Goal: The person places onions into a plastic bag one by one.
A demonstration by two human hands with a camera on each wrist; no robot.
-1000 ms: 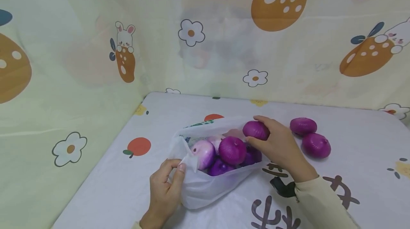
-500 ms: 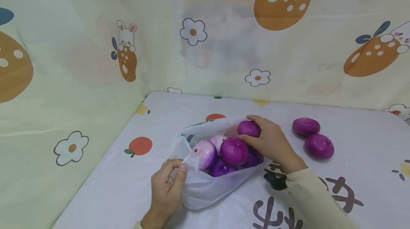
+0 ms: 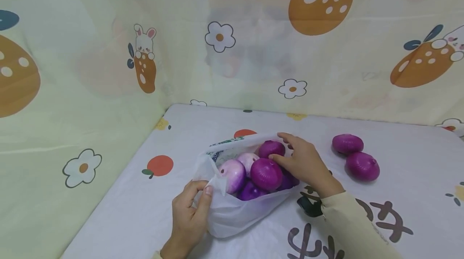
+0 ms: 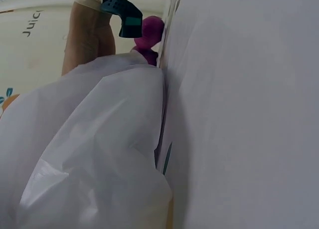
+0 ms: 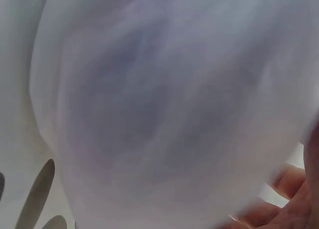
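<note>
Left hand point(image 3: 188, 214): fingers pinch near rim of translucent white plastic bag point(image 3: 232, 214).
Right hand point(image 3: 304, 162): fingers loosely spread, touching round purple onion point(image 3: 272, 148) in bag mouth.

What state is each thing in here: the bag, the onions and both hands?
Plastic bag: open at the mouth, lying on the table, full of onions.
Onion at the back of the bag: inside, under the right hand's fingers.
Two loose onions: outside the bag, on the table.
Left hand: pinches the bag's edge.
Right hand: rests on the back onion, fingers relaxed.
</note>
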